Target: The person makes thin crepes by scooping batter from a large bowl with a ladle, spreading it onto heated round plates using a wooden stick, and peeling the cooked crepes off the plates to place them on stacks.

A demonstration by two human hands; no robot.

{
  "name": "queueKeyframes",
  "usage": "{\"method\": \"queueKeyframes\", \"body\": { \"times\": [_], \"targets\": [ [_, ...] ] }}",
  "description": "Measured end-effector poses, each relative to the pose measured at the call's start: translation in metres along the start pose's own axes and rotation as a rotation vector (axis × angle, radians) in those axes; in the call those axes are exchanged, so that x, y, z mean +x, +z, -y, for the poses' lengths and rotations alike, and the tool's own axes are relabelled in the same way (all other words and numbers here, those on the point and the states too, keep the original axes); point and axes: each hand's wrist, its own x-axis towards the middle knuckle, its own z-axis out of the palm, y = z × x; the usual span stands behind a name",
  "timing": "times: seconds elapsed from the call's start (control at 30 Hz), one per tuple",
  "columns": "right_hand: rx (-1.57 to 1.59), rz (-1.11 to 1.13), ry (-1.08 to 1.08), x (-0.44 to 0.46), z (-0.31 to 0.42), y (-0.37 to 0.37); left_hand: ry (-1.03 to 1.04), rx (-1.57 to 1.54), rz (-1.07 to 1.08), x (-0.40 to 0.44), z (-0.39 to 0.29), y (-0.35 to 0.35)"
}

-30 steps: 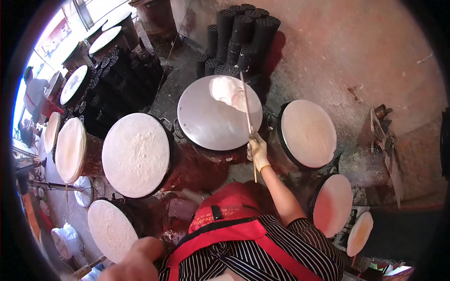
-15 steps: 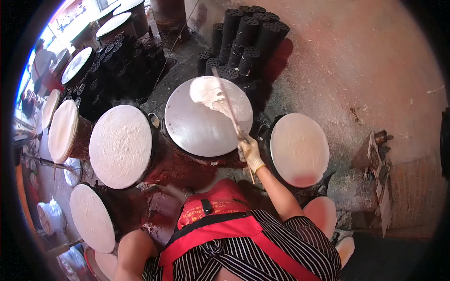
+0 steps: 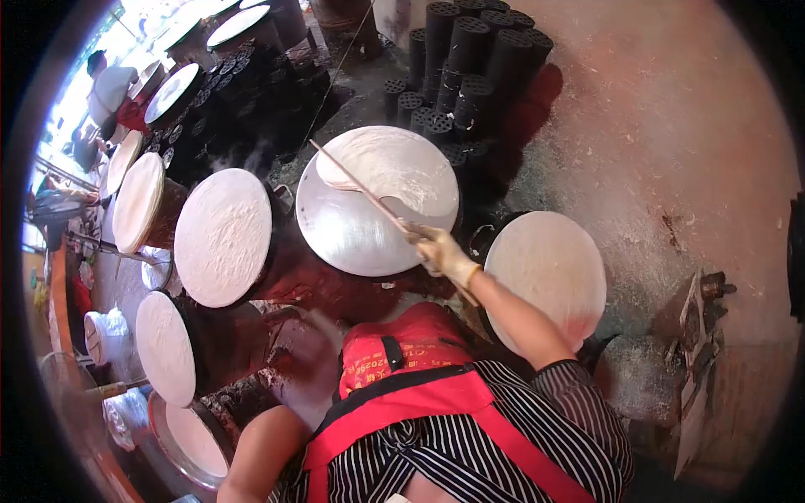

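My right hand point(image 3: 444, 256), in a pale glove, is closed around a long thin wooden stick point(image 3: 356, 183). The stick slants to the upper left across a round metal griddle point(image 3: 340, 239). White batter point(image 3: 402, 163) covers the far part of the griddle in a curved sheet; the near part is bare, shiny metal. Close to my right forearm stands another round griddle covered by a pale sheet of batter point(image 3: 545, 272), reddish at its lower edge. Only the bent left arm shows at the bottom left; my left hand is out of sight.
Several more batter-covered griddles, one of them nearby point(image 3: 222, 239), curve away to the left. Black perforated coal briquettes point(image 3: 470, 46) stand stacked beyond the middle griddle. Another person point(image 3: 109, 88) is at the far left. Plastic-wrapped containers point(image 3: 109, 335) sit at the left.
My right hand has swung the stick's far end leftward. The batter has spread from a small patch into a wide arc over the griddle's far side. The view has shifted slightly.
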Motion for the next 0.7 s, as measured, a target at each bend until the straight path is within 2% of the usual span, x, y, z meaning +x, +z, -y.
{"method": "queueKeyframes", "body": {
  "times": [0.07, 0.13, 0.2, 0.27, 0.3, 0.33, 0.4, 0.43, 0.53, 0.63, 0.7],
  "targets": [
    [-0.069, -0.125, -0.127, 0.012, -0.021, -0.041, -0.034, -0.005, 0.004, 0.006, 0.007, 0.005],
    [0.042, -0.372, -0.044, 0.026, -0.002, -0.044, -0.075, 0.09, 0.026, 0.012, 0.013, 0.008],
    [-0.016, -0.339, -0.105, 0.042, 0.0, -0.041, -0.076, 0.116, 0.045, 0.015, 0.023, 0.011],
    [-0.103, -0.041, -0.25, 0.075, -0.024, -0.037, -0.074, 0.137, 0.063, 0.02, 0.031, 0.011],
    [-0.208, -0.038, -0.125, 0.068, -0.015, -0.023, -0.093, 0.125, 0.041, 0.025, 0.036, 0.008],
    [-0.29, -0.128, -0.065, 0.039, 0.011, -0.004, -0.113, 0.119, 0.023, 0.029, 0.039, 0.006],
    [-0.305, 0.027, -0.059, 0.021, 0.01, -0.013, -0.152, 0.122, 0.036, 0.034, 0.042, 0.003],
    [-0.119, 0.193, 0.082, 0.014, 0.01, -0.031, -0.185, 0.11, 0.049, 0.035, 0.042, 0.003],
    [-0.164, 0.175, 0.029, 0.011, 0.01, -0.074, -0.159, 0.133, 0.093, 0.035, 0.04, 0.0],
    [-0.102, -0.143, 0.025, 0.042, 0.034, -0.076, -0.187, 0.077, 0.031, 0.039, 0.035, 0.007],
    [-0.207, -0.087, -0.022, 0.062, 0.042, -0.066, -0.168, 0.05, 0.041, 0.042, 0.04, 0.004]
  ]
}}
